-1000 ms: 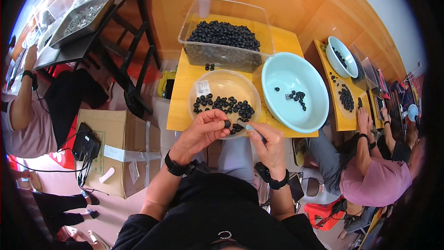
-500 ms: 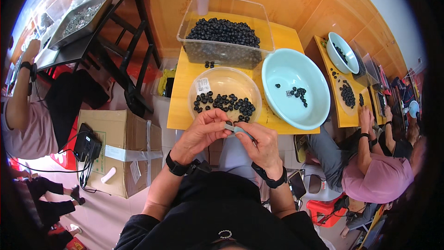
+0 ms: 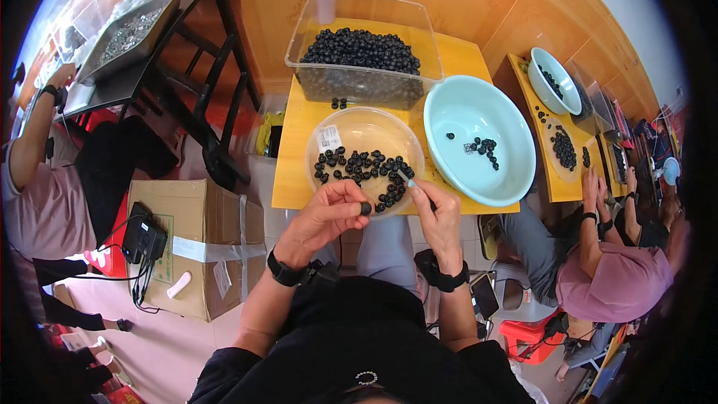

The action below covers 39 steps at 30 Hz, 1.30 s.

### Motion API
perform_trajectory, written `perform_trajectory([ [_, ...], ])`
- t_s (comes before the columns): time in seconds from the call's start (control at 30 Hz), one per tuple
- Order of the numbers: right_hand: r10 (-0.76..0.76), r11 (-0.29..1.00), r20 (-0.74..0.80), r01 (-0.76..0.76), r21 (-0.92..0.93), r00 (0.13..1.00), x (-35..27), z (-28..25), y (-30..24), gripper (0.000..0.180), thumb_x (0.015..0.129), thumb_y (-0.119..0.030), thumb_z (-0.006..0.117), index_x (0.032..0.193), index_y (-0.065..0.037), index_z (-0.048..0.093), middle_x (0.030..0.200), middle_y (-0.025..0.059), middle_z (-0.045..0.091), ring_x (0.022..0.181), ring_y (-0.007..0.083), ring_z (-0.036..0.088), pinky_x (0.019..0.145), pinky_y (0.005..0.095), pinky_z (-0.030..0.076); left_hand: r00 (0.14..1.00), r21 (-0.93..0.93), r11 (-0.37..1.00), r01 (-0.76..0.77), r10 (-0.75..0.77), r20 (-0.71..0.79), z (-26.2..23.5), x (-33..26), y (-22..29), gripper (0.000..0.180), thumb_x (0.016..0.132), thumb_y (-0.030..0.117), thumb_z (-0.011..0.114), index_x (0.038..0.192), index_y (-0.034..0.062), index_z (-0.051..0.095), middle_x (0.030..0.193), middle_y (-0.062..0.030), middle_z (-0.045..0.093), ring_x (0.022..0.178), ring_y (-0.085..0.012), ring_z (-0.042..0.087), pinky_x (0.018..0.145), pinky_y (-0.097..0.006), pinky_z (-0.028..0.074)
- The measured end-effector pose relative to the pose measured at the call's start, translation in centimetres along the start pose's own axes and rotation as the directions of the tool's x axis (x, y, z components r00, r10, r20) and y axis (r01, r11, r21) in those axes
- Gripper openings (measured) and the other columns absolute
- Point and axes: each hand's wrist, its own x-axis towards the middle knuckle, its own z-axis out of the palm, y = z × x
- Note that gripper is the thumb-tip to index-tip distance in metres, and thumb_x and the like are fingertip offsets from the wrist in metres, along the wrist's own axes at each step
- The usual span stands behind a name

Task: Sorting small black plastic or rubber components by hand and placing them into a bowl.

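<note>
Between the thumb and fingers of my left hand is a small black round piece, just off the near rim of a shallow clear round tray. My right hand grips a thin, pale grey tool; its tip is over the right side of the tray, and its exact kind is too small to make out. Inside the tray lie many loose black round pieces, some with a visible hole. A light blue basin stands to the right, holding a few more black pieces.
Behind the tray, a large clear bin is heaped with black pieces on the yellow table. A pink tumbler stands behind it. A cardboard box is at the left. Other people work at both sides.
My hands have come apart. The right hand with the tool moved right and away from the piece, its tip now over the tray. The left hand still holds a black piece.
</note>
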Motion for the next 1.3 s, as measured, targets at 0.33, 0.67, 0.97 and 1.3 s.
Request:
perform_trajectory([
  [0.33,0.015,0.878,0.232,-0.124,0.462,0.972,-0.7,1.7,-3.6,0.012,0.085,-0.009,0.059,0.091,0.001,0.062,0.068,-0.0013,0.056,0.060,0.0034,0.048,0.054,0.0190,0.039,0.996,0.107,0.992,0.062,-0.055,-0.071,-0.1,0.6,-0.5,0.012,0.081,0.000,0.064,0.088,0.0037,0.056,0.088,-0.0070,0.064,0.074,-0.0149,0.065,0.067,-0.024,0.054],
  [0.67,0.424,0.816,-0.077,-0.345,0.463,0.902,-3.8,-0.8,0.5,0.012,0.085,-0.012,0.062,0.083,-0.001,0.062,0.060,-0.0041,0.050,0.055,0.0023,0.044,0.048,0.0201,0.034,0.988,0.414,0.903,0.112,-0.056,-0.145,2.7,8.3,0.2,0.016,0.080,0.002,0.064,0.093,0.0009,0.055,0.091,-0.0079,0.062,0.080,-0.0165,0.064,0.073,-0.025,0.053],
  [0.97,0.499,0.818,-0.164,-0.400,0.413,0.851,-6.1,-3.4,3.6,0.013,0.084,-0.014,0.064,0.083,0.000,0.063,0.059,-0.0026,0.052,0.054,0.0036,0.044,0.048,0.0222,0.035,0.980,0.550,0.833,-0.065,0.157,-0.122,7.8,14.6,-0.5,0.034,0.083,0.008,0.062,0.114,-0.0015,0.052,0.112,-0.0135,0.054,0.088,-0.0233,0.064,0.077,-0.031,0.054],
  [1.3,0.136,0.986,0.361,-0.092,-0.137,0.923,-7.3,1.5,3.9,0.046,0.074,-0.023,0.070,0.116,-0.010,0.056,0.079,0.0168,0.065,0.069,0.0342,0.062,0.062,0.0429,0.049,0.926,0.517,0.810,-0.277,0.369,-0.084,7.3,10.4,10.8,0.028,0.086,0.006,0.059,0.112,-0.0002,0.052,0.105,-0.0124,0.061,0.081,-0.0159,0.063,0.071,-0.024,0.053],
])
